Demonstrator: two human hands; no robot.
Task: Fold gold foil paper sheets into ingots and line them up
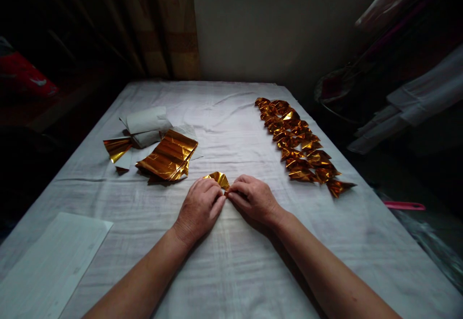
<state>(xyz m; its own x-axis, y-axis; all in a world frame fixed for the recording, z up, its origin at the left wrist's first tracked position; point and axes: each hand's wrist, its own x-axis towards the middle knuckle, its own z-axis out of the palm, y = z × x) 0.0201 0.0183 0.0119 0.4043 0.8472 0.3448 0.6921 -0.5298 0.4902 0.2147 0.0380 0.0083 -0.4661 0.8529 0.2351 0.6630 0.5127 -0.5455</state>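
Observation:
Both hands meet over a piece of gold foil paper [219, 179] at the middle of the cloth-covered table [231, 242]. My left hand [200, 208] curls over the foil's left side, fingers closed on it. From the right, my right hand [254, 197] pinches the foil's edge between thumb and fingers. The foil is bent and arches up beyond the fingertips; its lower part is hidden by the hands. A stack of flat gold foil sheets [169, 155] lies just beyond my left hand. Rows of folded gold foil pieces [298, 145] run along the table's right side.
White paper sheets [144, 123] and a bent gold foil piece [117, 149] lie behind the stack. A white sheet [58, 261] rests at the near left. Past the right edge are a pink handle [404, 205] and hanging cloth [427, 87]. Curtain and wall stand behind.

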